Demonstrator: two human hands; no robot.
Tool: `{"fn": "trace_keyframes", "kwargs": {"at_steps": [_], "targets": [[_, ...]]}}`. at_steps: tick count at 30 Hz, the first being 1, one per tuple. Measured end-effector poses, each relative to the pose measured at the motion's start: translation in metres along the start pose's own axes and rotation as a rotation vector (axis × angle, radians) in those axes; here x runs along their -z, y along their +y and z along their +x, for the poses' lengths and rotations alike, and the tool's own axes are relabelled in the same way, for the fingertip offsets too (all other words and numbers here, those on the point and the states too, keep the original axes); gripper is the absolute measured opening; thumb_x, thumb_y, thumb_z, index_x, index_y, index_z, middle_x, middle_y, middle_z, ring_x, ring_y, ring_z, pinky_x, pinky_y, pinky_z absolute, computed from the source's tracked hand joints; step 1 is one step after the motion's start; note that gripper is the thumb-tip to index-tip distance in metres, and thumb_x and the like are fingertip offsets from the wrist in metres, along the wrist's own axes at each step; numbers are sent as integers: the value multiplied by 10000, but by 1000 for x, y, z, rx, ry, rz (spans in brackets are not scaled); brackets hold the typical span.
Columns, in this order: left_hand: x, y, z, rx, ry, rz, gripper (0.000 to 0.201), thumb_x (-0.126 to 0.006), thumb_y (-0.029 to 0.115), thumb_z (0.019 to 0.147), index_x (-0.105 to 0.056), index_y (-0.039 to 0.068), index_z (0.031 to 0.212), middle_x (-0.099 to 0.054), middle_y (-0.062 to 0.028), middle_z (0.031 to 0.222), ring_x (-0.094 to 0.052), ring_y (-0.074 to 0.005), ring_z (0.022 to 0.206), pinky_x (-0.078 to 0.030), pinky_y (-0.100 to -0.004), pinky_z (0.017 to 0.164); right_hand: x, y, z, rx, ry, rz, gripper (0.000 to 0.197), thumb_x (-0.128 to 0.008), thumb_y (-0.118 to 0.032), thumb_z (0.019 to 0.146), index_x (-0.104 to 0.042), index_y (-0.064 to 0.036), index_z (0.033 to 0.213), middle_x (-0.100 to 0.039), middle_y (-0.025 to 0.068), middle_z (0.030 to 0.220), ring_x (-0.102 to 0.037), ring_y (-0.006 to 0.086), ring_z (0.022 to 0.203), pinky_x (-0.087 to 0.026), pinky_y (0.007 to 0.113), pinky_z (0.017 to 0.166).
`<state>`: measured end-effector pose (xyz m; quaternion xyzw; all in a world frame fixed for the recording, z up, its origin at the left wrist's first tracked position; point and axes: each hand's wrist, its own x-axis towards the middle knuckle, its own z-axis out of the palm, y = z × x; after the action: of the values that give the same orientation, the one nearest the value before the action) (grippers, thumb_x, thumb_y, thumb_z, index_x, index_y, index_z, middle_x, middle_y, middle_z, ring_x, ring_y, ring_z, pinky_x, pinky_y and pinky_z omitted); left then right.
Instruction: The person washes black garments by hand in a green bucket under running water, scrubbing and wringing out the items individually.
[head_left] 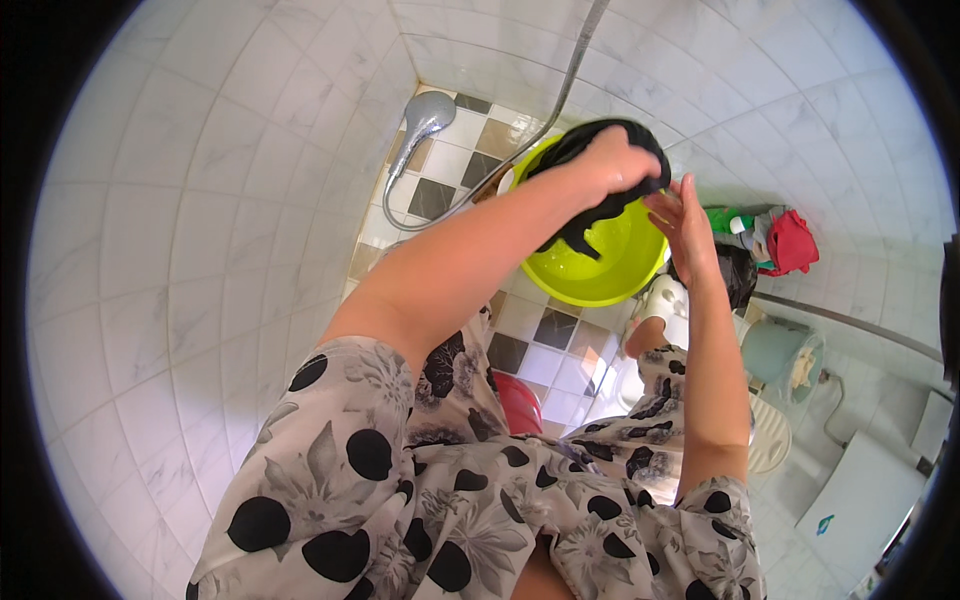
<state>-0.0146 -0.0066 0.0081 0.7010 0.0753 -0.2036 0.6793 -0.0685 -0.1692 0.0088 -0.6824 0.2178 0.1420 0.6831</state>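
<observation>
A black wet-looking cloth (577, 222) hangs bunched over a lime-green plastic basin (590, 287), with part of it drooping inside. My left hand (618, 160) is closed on the upper part of this cloth, above the basin's far side. Beside the basin's right rim is my right hand (686, 228), its fingers stretched and apart, close to the cloth's edge. Whether its fingertips touch the cloth, I cannot tell. A little water or suds shows on the basin's bottom.
A silver shower head (429, 113) lies on the checkered tile floor (520, 318) at the left, its hose (570, 80) passing behind the basin. To the right are a green bottle (728, 220), a red cloth (792, 241) and a bin (780, 357). Something red (517, 402) sits between my legs.
</observation>
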Motion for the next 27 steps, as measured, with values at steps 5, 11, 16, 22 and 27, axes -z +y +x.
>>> {"fn": "trace_keyframes", "kwargs": {"at_steps": [5,11,16,22,27], "targets": [[-27,-13,-35,-317,-272,534,343,-675,237,721,-615,-38,917,-625,-235,900,-599,-370,872,-477,-412,777,1,-5,26,-414,-154,408,534,-560,-500,861,-576,-20,1095,-618,136,1076,-616,246,940,-517,363,821],[-21,-10,-42,-249,-374,436,383,-685,338,758,-654,-17,898,-649,-201,867,-627,-304,779,-479,-360,732,3,-22,26,138,-17,-156,371,-625,-44,767,-490,20,1107,-597,96,915,-579,172,798,-487,285,693],[-6,9,-43,311,-347,-683,512,-611,469,832,-613,17,1073,-656,-96,988,-625,-193,897,-488,-316,790,-10,-54,-3,351,-91,-149,382,-637,-46,788,-485,10,1134,-596,74,955,-564,144,876,-457,261,790],[6,21,-33,193,-494,-823,478,-661,435,806,-627,25,1050,-659,-91,1004,-632,-188,860,-488,-310,807,-14,-87,-44,509,-8,50,363,-644,-46,800,-497,9,1127,-614,67,966,-578,128,871,-459,253,806],[38,31,-39,65,-453,-448,471,-688,389,779,-649,-37,973,-658,-107,970,-623,-188,860,-478,-310,790,-14,-87,-52,571,-19,82,254,-604,-69,851,-533,-5,1086,-619,38,945,-565,87,853,-448,221,771]]}}
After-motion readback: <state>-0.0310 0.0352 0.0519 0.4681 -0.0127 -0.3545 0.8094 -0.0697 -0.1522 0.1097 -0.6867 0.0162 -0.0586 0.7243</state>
